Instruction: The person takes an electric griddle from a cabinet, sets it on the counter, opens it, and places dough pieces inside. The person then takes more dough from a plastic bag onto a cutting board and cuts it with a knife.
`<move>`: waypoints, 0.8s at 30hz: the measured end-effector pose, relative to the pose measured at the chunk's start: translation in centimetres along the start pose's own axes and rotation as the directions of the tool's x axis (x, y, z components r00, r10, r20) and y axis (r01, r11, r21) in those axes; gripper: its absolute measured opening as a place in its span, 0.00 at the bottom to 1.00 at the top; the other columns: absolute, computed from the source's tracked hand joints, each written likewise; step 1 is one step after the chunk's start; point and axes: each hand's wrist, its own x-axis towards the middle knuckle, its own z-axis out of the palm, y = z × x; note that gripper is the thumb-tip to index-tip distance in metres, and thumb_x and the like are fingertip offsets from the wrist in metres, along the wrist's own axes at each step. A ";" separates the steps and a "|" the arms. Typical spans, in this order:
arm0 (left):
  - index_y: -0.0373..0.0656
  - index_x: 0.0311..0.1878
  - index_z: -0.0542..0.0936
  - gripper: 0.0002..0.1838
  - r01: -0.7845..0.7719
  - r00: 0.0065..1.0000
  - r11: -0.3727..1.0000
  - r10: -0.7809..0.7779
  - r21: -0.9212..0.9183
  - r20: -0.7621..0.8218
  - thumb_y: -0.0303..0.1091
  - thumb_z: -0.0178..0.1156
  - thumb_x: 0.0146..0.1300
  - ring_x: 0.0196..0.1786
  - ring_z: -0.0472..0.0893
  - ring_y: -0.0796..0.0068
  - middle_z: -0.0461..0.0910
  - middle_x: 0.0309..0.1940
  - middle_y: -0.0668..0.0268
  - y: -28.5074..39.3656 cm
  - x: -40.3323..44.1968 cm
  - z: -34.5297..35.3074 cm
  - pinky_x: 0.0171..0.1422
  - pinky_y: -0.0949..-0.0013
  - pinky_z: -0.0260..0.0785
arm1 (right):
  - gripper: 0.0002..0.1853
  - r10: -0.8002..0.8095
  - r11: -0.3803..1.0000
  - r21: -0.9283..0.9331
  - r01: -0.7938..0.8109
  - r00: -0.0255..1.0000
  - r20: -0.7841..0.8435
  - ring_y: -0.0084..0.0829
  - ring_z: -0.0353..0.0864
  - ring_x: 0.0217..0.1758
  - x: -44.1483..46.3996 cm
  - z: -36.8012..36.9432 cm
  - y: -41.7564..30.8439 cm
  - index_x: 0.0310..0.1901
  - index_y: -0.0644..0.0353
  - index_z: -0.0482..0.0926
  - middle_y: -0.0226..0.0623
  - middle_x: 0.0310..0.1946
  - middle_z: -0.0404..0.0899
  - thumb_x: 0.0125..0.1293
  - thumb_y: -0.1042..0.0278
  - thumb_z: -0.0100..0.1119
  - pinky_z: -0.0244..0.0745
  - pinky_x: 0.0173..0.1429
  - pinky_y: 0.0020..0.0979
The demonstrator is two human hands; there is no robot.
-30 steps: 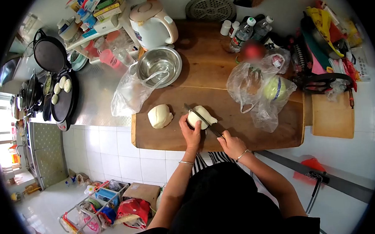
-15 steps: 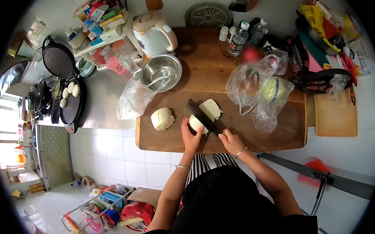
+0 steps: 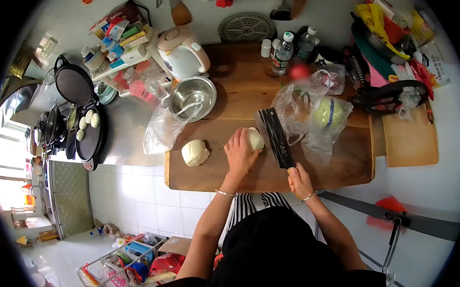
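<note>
My right hand (image 3: 299, 180) is wrapped round the handle of a dark, broad-bladed cleaver (image 3: 275, 139), which points away from me over the wooden board (image 3: 216, 177). My left hand (image 3: 241, 152) lies over a pale piece of dough (image 3: 255, 139), its fingers curled on the near left side and hiding part of it. The blade is just right of that dough. To the left of my left hand, a rounded lump of dough (image 3: 195, 152) rests alone on the board.
Behind the dough stand a steel bowl (image 3: 192, 98) and an electric kettle (image 3: 182, 56). Thin plastic bags with a round green vegetable (image 3: 329, 112) lie right of the cleaver. Bottles (image 3: 282, 55) stand at the back. Leftward, an open electric griddle (image 3: 90, 137) holds several pale pieces.
The cleaver has swung up and right, off the dough. My left hand has shifted over the dough, and the two pieces beside the blade now appear as one mass under it.
</note>
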 end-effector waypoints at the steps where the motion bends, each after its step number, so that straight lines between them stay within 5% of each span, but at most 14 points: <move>1: 0.45 0.64 0.61 0.45 -0.005 0.993 0.999 0.000 0.039 0.118 0.42 0.71 0.41 0.66 0.61 0.55 0.62 0.64 0.56 -0.2 0.4 0.7 0.65 0.50 0.52 | 0.13 -0.031 0.999 -0.019 0.031 0.999 -0.011 0.15 0.62 0.12 -0.2 -0.3 -0.1 0.34 0.61 0.65 0.27 0.14 0.65 0.71 0.59 0.44 0.59 0.15 0.21; 6: 0.42 0.63 0.62 0.38 0.138 0.987 0.990 -0.141 -0.034 -0.080 0.37 0.67 0.49 0.69 0.59 0.58 0.59 0.66 0.55 -0.2 -2.2 2.0 0.68 0.52 0.50 | 0.12 -0.087 0.994 -0.067 0.084 0.995 -0.044 0.15 0.63 0.12 -1.2 -0.6 0.2 0.34 0.61 0.65 0.27 0.14 0.66 0.71 0.61 0.44 0.59 0.16 0.21; 7: 0.41 0.63 0.61 0.35 0.371 0.899 0.707 -0.435 -0.602 0.044 0.36 0.64 0.53 0.68 0.60 0.61 0.59 0.66 0.57 -1.6 -3.8 3.8 0.68 0.55 0.52 | 0.13 -0.089 0.995 -0.049 0.087 0.995 -0.039 0.15 0.61 0.12 -1.5 -0.6 0.9 0.37 0.62 0.67 0.27 0.15 0.66 0.72 0.60 0.43 0.58 0.16 0.20; 8: 0.40 0.64 0.61 0.32 0.439 0.761 0.098 -0.569 -0.893 0.312 0.34 0.61 0.57 0.68 0.61 0.64 0.60 0.66 0.58 -2.9 -4.8 5.0 0.67 0.58 0.54 | 0.14 -0.088 0.996 -0.032 0.087 0.996 -0.032 0.14 0.60 0.13 -1.8 -0.6 1.4 0.39 0.64 0.68 0.28 0.16 0.66 0.72 0.60 0.42 0.58 0.17 0.19; 9: 0.41 0.66 0.58 0.30 0.602 0.713 -0.057 -0.412 -0.797 0.568 0.34 0.56 0.62 0.66 0.63 0.70 0.62 0.65 0.62 -4.7 -5.1 5.0 0.67 0.64 0.55 | 0.14 -0.086 0.996 -0.028 0.086 0.996 -0.020 0.14 0.60 0.13 -2.1 -0.6 1.7 0.39 0.64 0.68 0.28 0.16 0.66 0.72 0.60 0.42 0.58 0.17 0.19; 10: 0.41 0.66 0.58 0.30 0.597 0.711 -0.055 -0.426 -0.800 0.560 0.34 0.56 0.62 0.66 0.63 0.70 0.62 0.65 0.62 -4.0 -4.7 4.0 0.67 0.64 0.55 | 0.14 -0.080 0.996 -0.024 0.080 0.997 -0.016 0.14 0.60 0.13 -2.3 -0.5 1.9 0.40 0.65 0.68 0.28 0.16 0.66 0.72 0.60 0.42 0.58 0.17 0.20; 12: 0.43 0.63 0.65 0.24 0.553 0.707 -0.126 -0.453 -0.824 0.544 0.30 0.53 0.63 0.50 0.73 0.79 0.73 0.52 0.69 -1.8 -3.9 3.1 0.56 0.71 0.65 | 0.15 -0.072 0.997 -0.015 0.072 0.997 0.007 0.15 0.60 0.13 -2.3 0.2 1.7 0.41 0.67 0.68 0.28 0.16 0.66 0.72 0.60 0.42 0.58 0.17 0.20; 14: 0.43 0.65 0.64 0.27 0.582 0.698 -0.179 -0.391 -0.794 0.600 0.30 0.55 0.62 0.53 0.72 0.78 0.72 0.55 0.68 -2.2 -2.9 3.1 0.59 0.70 0.63 | 0.11 -0.107 0.994 -0.013 0.107 0.994 0.002 0.15 0.62 0.13 -2.2 0.8 0.9 0.35 0.62 0.67 0.26 0.15 0.67 0.71 0.63 0.45 0.58 0.15 0.20; 17: 0.40 0.64 0.64 0.27 0.570 0.691 -0.170 -0.431 -0.804 0.581 0.29 0.57 0.60 0.57 0.71 0.74 0.72 0.55 0.65 -3.8 -3.0 2.0 0.62 0.68 0.63 | 0.11 -0.102 0.994 -0.038 0.104 0.994 0.049 0.15 0.63 0.13 -1.8 1.8 0.4 0.36 0.62 0.68 0.26 0.15 0.67 0.71 0.62 0.45 0.59 0.16 0.20; 18: 0.38 0.63 0.65 0.27 0.492 0.820 0.296 -0.474 -0.818 0.321 0.28 0.59 0.59 0.59 0.70 0.70 0.72 0.56 0.63 -5.0 -3.6 0.7 0.63 0.66 0.63 | 0.11 -0.099 0.993 -0.064 0.103 0.993 0.062 0.15 0.63 0.13 -1.7 2.1 0.1 0.36 0.62 0.68 0.26 0.15 0.67 0.71 0.62 0.45 0.59 0.16 0.20; 19: 0.37 0.62 0.66 0.28 0.336 0.922 0.701 -0.380 -0.629 0.068 0.27 0.60 0.57 0.61 0.70 0.66 0.71 0.57 0.60 -6.3 -4.1 -0.8 0.64 0.64 0.63 | 0.11 -0.100 0.993 -0.064 0.104 0.993 0.070 0.15 0.63 0.13 -1.6 2.4 0.3 0.36 0.62 0.68 0.26 0.15 0.67 0.71 0.62 0.45 0.59 0.16 0.20; 20: 0.37 0.60 0.68 0.28 0.101 0.970 0.930 -0.170 -0.354 -0.171 0.25 0.61 0.54 0.62 0.69 0.58 0.69 0.59 0.55 -7.5 -4.4 -3.2 0.64 0.61 0.63 | 0.12 -0.088 0.991 -0.099 0.096 0.993 0.080 0.15 0.63 0.13 -1.5 2.7 0.8 0.36 0.62 0.68 0.26 0.15 0.67 0.71 0.62 0.45 0.59 0.16 0.20; 22: 0.42 0.62 0.66 0.35 0.007 0.974 0.999 0.001 0.033 -0.227 0.31 0.66 0.47 0.65 0.63 0.49 0.65 0.62 0.52 -11.2 -4.8 -6.5 0.67 0.54 0.57 | 0.12 -0.074 0.987 -0.132 0.086 0.993 0.092 0.15 0.63 0.13 -1.8 3.2 1.3 0.36 0.62 0.68 0.26 0.15 0.67 0.71 0.62 0.45 0.60 0.16 0.21; 24: 0.44 0.64 0.64 0.40 0.139 0.980 0.959 -0.098 0.247 -0.171 0.33 0.68 0.44 0.66 0.61 0.49 0.63 0.63 0.52 -11.8 -4.5 -9.3 0.68 0.53 0.56 | 0.12 -0.007 0.995 -0.102 0.021 0.991 0.134 0.15 0.63 0.13 -1.9 3.9 1.6 0.36 0.62 0.67 0.26 0.15 0.67 0.71 0.61 0.45 0.60 0.17 0.21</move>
